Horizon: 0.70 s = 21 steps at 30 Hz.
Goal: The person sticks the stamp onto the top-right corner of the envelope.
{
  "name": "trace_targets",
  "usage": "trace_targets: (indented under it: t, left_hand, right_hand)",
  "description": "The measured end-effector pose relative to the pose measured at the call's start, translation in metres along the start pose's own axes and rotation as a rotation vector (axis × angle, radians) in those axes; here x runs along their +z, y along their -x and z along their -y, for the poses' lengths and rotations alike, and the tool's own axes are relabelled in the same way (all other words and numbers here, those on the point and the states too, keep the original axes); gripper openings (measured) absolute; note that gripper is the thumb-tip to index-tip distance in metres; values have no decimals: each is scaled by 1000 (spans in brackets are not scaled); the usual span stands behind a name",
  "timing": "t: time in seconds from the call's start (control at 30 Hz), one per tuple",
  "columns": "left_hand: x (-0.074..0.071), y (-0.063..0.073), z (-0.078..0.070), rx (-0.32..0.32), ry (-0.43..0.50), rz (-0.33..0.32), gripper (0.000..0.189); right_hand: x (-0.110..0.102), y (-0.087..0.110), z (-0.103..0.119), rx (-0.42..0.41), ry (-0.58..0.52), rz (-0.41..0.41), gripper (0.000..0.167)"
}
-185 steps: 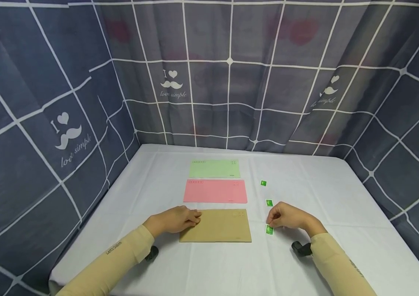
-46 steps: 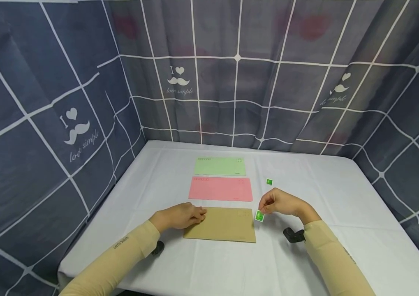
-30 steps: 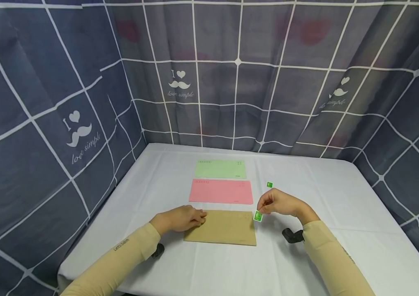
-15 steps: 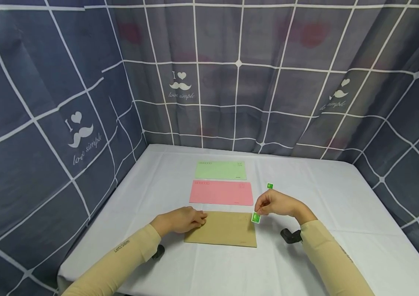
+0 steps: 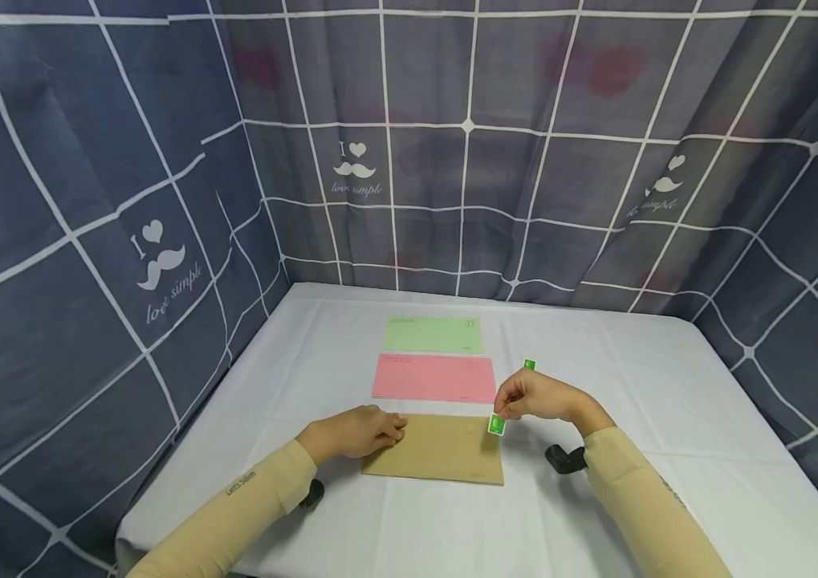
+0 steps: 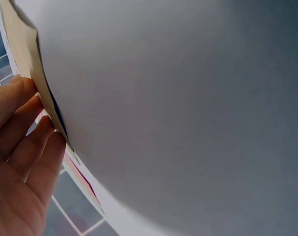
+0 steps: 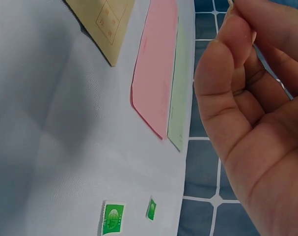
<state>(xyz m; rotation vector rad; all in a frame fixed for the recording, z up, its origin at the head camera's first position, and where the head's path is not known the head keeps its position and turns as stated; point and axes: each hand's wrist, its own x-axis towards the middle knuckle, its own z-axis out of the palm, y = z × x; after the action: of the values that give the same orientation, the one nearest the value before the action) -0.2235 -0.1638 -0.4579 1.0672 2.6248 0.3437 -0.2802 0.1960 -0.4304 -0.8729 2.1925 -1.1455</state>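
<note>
Left hand [image 5: 356, 431], fingers extended, apparently steadied the brown envelope [image 5: 437, 453]; right hand [image 5: 544, 396] pinched a stamp [image 5: 497, 425] near the envelope's right edge.

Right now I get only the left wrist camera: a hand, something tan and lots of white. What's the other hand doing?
Observer: The right hand is pinching a green stamp.

Visitor: Oh! Is that the only one?

Observer: No, the right wrist camera shows a nearer stamp and a farther stamp lying on the cloth.

Visitor: And is anything printed where I can't see?

Observer: Yes, a small printed box at one corner of the tan envelope.
</note>
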Motion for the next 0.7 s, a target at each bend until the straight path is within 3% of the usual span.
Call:
trace_targets:
  t: [0.2,0.7]
  left_hand:
    - [2,-3,1,-17,51,6,31]
    - [2,-2,-2,-25,47,-3,32]
  right_hand:
    - [0,-2,2,13,-7,1,6]
    - [3,-6,10,33,-8,8,3]
